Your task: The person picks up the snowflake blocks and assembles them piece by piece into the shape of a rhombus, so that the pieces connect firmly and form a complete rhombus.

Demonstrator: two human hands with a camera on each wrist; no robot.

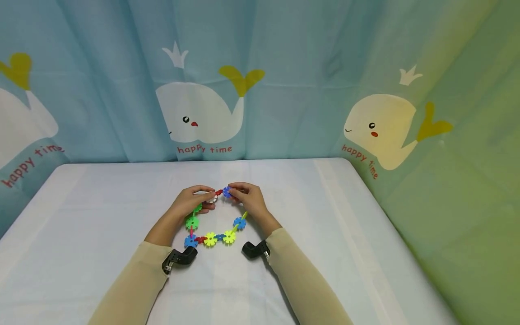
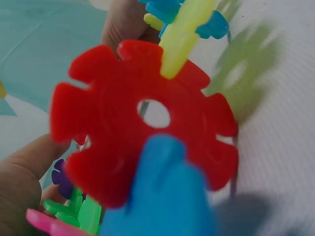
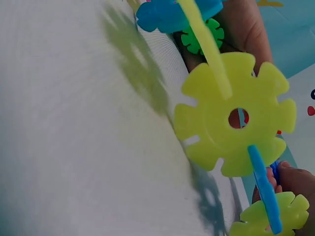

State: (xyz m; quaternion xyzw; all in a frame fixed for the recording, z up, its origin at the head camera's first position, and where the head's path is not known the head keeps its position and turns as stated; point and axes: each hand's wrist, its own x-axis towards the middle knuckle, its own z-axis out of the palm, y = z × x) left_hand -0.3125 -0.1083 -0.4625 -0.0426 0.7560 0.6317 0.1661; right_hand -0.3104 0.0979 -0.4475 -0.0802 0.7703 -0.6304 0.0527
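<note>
A chain of notched plastic snowflake discs curves in a loop over the table, joined edge to edge. In the head view my left hand (image 1: 190, 201) pinches a white disc (image 1: 213, 199) at the far side of the loop. Beside it my right hand (image 1: 251, 199) holds a blue-violet disc (image 1: 226, 192) between thumb and fingers. A small red disc (image 1: 219, 192) sits between those two; whether it is joined to both I cannot tell. Close to the left wrist camera are a red disc (image 2: 108, 118) and a blurred blue disc (image 2: 162, 201). A yellow disc (image 3: 209, 123) fills the right wrist view.
Green discs (image 1: 192, 223) run down the loop's left side, and a blue disc (image 1: 191, 241) marks its near left corner. The white-covered table (image 1: 325, 234) reaches back to a blue curtain (image 1: 296, 113) printed with whales.
</note>
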